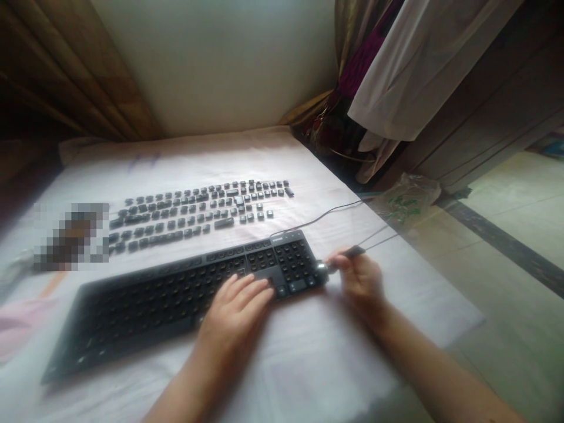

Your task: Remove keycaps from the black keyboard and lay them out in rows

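Note:
A black keyboard (176, 294) with its keycaps taken off lies slanted across a white cloth (308, 364). My left hand (235, 314) rests flat on the keyboard's near right part, fingers stretched out together. My right hand (359, 279) is at the keyboard's right end, its fingers pinched on a small dark tool (350, 252) whose tip points at the keyboard's corner. Rows of loose black keycaps (198, 211) lie on the cloth behind the keyboard.
A thin black cable (326, 214) runs from the keyboard's back off to the right. A clear plastic bag (408, 202) lies on the floor beyond the cloth's right edge. Curtains and hanging cloth (418, 70) stand at the back right. A blurred patch (70, 235) lies at the left.

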Available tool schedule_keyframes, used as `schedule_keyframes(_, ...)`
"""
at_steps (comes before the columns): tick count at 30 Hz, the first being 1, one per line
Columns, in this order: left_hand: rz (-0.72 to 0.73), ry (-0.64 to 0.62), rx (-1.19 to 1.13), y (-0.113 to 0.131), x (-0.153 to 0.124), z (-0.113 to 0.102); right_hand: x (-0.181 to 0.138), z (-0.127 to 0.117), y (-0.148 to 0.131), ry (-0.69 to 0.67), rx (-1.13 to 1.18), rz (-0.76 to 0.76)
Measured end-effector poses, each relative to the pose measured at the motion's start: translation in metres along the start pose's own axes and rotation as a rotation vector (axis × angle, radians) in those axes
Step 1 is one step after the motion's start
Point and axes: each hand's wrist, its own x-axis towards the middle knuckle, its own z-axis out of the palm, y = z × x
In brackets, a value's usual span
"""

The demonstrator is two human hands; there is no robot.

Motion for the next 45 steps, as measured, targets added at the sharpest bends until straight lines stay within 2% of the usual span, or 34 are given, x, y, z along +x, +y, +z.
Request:
schedule_keyframes(4, -0.011, -0.012, -0.002, 0.001, 0.000, 0.000, 0.003, 0.000, -0.002, -0.046, 0.021, 0.091)
schedule_keyframes(8, -0.016, -0.012, 0.002, 0.002, 0.001, 0.000, 0.006, 0.001, -0.006, -0.060, 0.029, 0.093)
schedule_keyframes(13, 0.005, 0.010, 0.023, 0.002, 0.002, -0.001, 0.008, 0.002, -0.017, -0.059, 0.034, -0.015)
schedule_keyframes(18, -0.006, 0.048, -0.008, 0.005, 0.006, -0.006, 0.018, 0.009, -0.046, -0.144, 0.106, -0.149)
schedule_keyframes(22, -0.095, 0.088, -0.087, 0.007, 0.009, -0.016, 0.020, 0.026, -0.069, -0.125, 0.167, -0.230)
schedule_keyframes(26, -0.225, 0.074, -0.170, 0.008, 0.009, -0.022, 0.013, 0.044, -0.081, -0.086, 0.242, -0.325)
schedule_keyframes(38, -0.371, 0.089, -0.267, 0.010, 0.011, -0.024, 0.005, 0.057, -0.090, -0.062, 0.260, -0.369)
schedule_keyframes(45, -0.402, 0.070, -0.284, 0.009, 0.010, -0.021, 0.007, 0.055, -0.089, -0.052, 0.295, -0.306)
